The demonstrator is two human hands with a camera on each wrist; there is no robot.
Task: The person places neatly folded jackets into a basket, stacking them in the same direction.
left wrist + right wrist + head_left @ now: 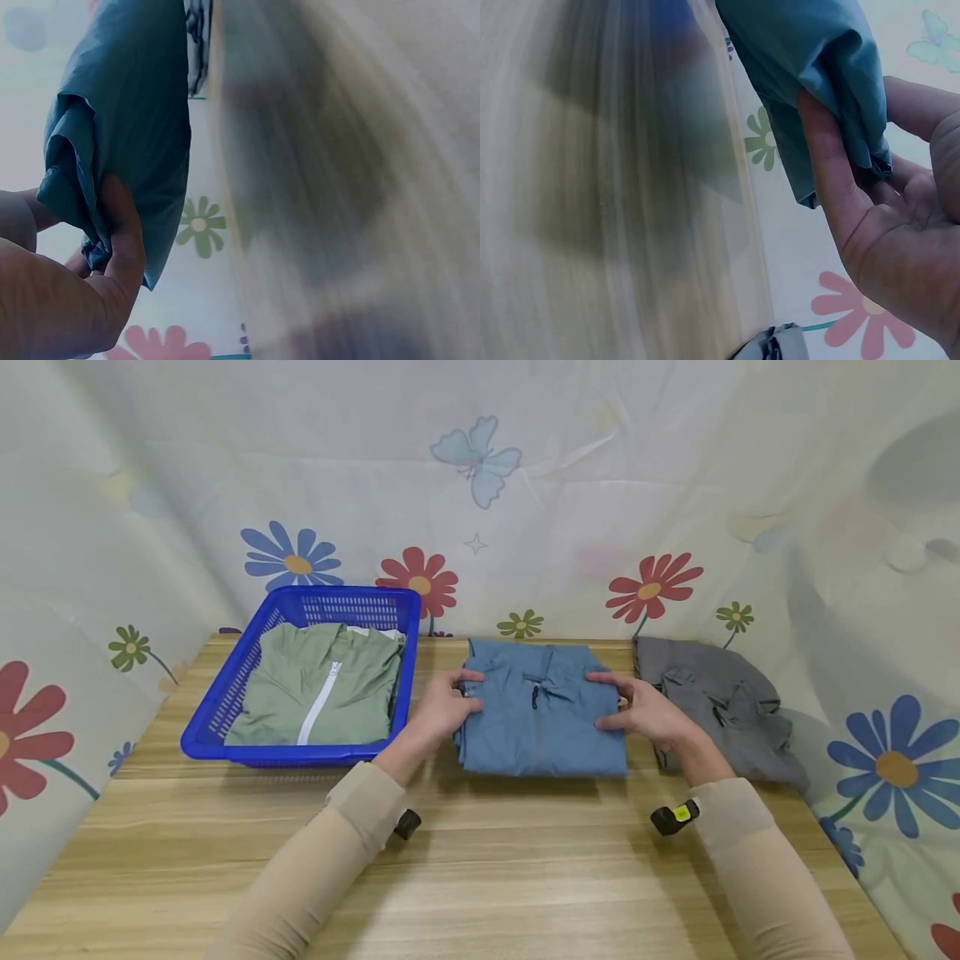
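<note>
A folded blue jacket (536,735) with a collar and a short black zip pull is held level between both hands, raised off the table as the wrist views show. My left hand (446,700) grips its left edge, thumb and a finger on top and other fingers beneath. On the opposite edge my right hand (641,706) pinches the folded layers the same way. In the left wrist view the hand (90,292) wraps the side folds of the jacket (142,112). The right wrist view has fingers (829,150) under the cloth.
Left of the jacket stands a blue plastic basket (300,753) holding a folded green jacket (322,685) with a white zip, some white cloth behind it. A folded grey garment (720,710) lies at the right end of the wooden table (495,877). A flowered curtain (570,510) hangs behind.
</note>
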